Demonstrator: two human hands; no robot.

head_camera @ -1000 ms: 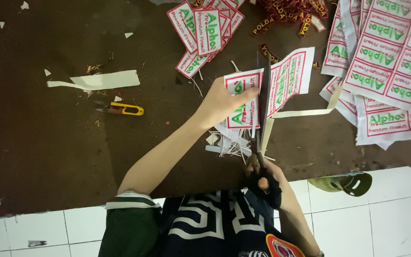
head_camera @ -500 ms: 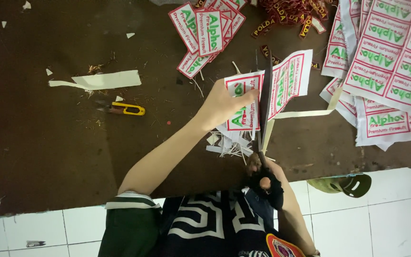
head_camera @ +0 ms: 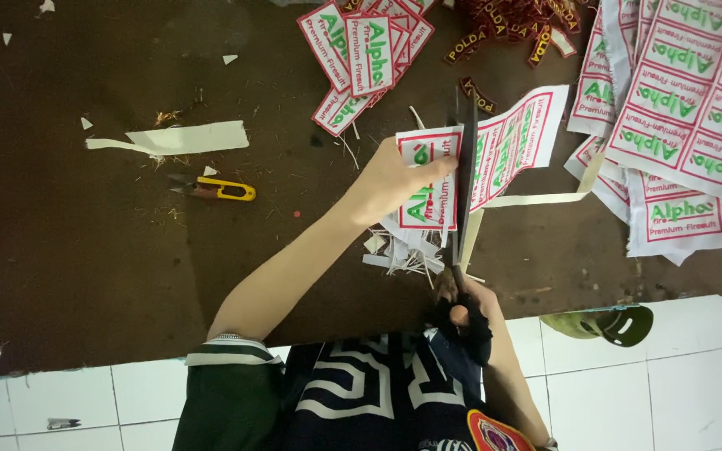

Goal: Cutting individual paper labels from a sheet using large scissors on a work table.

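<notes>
- Two hands at frame centre: left hand (head_camera: 394, 179) pinches label strip (head_camera: 495, 150) flat.
- Right hand (head_camera: 460, 311) closed around scissors (head_camera: 464, 167); follow the red border.

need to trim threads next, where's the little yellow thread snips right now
In the head view the yellow thread snips lie on the brown table, apart from and left of the left hand, just below a white offcut strip.
</notes>
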